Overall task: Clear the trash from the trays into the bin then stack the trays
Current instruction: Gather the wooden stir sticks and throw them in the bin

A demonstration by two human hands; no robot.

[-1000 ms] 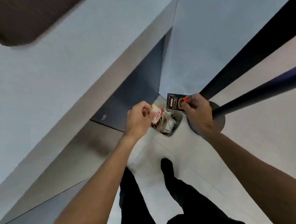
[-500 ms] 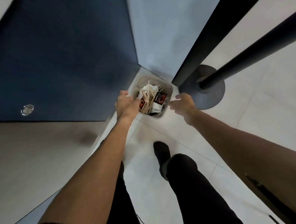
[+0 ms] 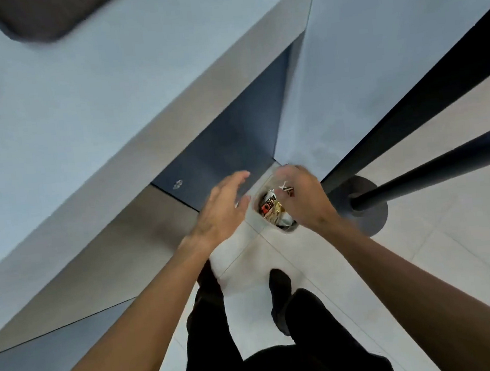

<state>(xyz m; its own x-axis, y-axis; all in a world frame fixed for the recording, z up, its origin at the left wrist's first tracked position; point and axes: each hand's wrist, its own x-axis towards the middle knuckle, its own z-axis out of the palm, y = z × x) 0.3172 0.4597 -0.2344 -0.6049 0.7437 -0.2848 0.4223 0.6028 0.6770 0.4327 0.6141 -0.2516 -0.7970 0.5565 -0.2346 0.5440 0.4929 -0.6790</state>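
Two hands hover above the bin (image 3: 287,231) of trash (image 3: 271,209) at frame centre: left hand (image 3: 222,208) fingers straight, spread; right hand (image 3: 306,200) fingers curled downward, hold unclear.

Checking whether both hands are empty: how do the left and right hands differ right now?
The left hand has straight fingers and sits beside the bin; the right hand is over the bin's opening with fingers curled down. The left hand plainly holds nothing; the right hand's fingertips are blurred, so that is unclear. Both are palm-down.

Both bare arms outstretched; left grip (image 3: 225,208) flat-fingered, right grip (image 3: 304,197) loose, fingers drooping.
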